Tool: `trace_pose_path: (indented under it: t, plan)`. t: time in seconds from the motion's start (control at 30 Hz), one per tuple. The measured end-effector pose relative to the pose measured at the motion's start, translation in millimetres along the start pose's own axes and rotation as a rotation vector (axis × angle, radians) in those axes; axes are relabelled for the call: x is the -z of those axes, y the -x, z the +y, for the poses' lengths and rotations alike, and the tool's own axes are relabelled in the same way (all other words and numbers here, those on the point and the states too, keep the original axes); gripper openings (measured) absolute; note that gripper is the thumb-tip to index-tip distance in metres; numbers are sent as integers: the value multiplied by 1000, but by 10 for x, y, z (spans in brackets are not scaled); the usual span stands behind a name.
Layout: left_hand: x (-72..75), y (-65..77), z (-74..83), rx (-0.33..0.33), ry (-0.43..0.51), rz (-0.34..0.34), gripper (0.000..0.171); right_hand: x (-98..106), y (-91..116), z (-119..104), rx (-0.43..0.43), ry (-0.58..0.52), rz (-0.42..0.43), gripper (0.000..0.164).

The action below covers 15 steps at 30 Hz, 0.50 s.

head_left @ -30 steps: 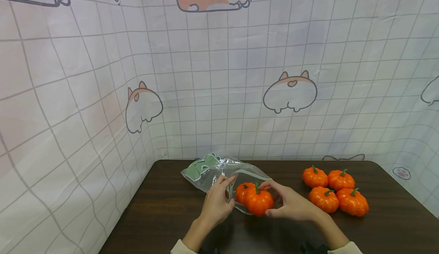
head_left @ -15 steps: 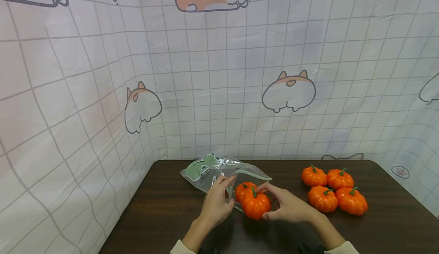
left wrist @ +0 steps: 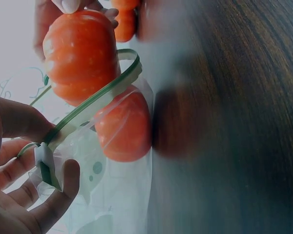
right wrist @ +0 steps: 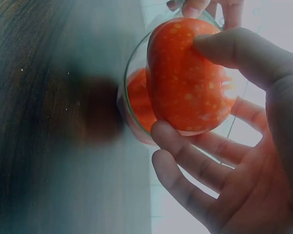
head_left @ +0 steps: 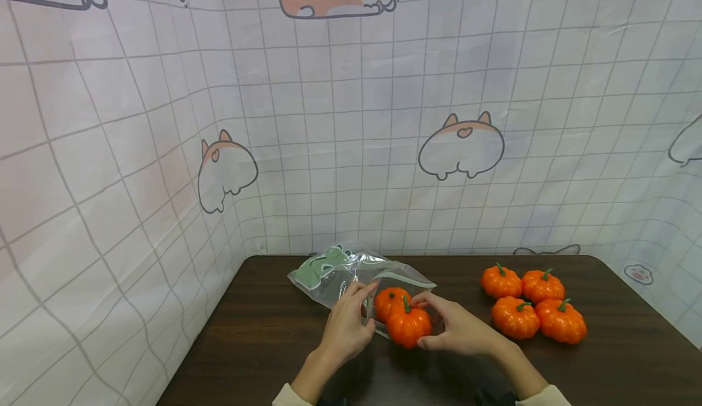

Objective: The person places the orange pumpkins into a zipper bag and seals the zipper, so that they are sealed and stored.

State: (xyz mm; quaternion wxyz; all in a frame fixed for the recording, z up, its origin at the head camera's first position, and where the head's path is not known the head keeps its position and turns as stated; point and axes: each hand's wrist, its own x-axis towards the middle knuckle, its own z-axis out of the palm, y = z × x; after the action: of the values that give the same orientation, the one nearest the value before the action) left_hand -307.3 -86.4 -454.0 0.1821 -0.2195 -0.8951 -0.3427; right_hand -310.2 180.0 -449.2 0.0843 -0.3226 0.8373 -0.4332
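Observation:
My right hand (head_left: 466, 328) holds a small orange toy pumpkin (head_left: 408, 328) with a green stem, thumb on one side and fingers on the other. It sits right at the mouth of a clear zip bag (head_left: 359, 267) with a green cartoon print. Inside the bag lies a second pumpkin (left wrist: 124, 129), partly hidden behind the held one in the head view. At the opening's left side, my left hand (head_left: 345, 324) pinches the bag's edge. The left wrist view shows the green zip strip (left wrist: 90, 100) and its white slider (left wrist: 43, 157) by those fingers.
Several more orange pumpkins (head_left: 515, 317) stand grouped on the right of the dark wooden table (head_left: 247, 339). A white gridded curtain (head_left: 351, 199) with dog drawings hangs behind the table and along its left side.
The held pumpkin and right hand have shifted slightly left towards the bag opening; the pumpkin dipped, then rose a little. The left hand keeps its place at the bag's edge.

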Motion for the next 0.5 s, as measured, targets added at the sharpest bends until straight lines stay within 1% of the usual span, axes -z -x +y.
trace_pose_path:
  t: [0.23, 0.5]
  plan:
    - [-6, -1, 2, 0, 3, -7, 66, -38, -26, 22, -6, 54, 43, 62]
    - [-17, 1, 5, 1, 22, -16, 67, -110, -67, 32, -33, 126, 99, 63]
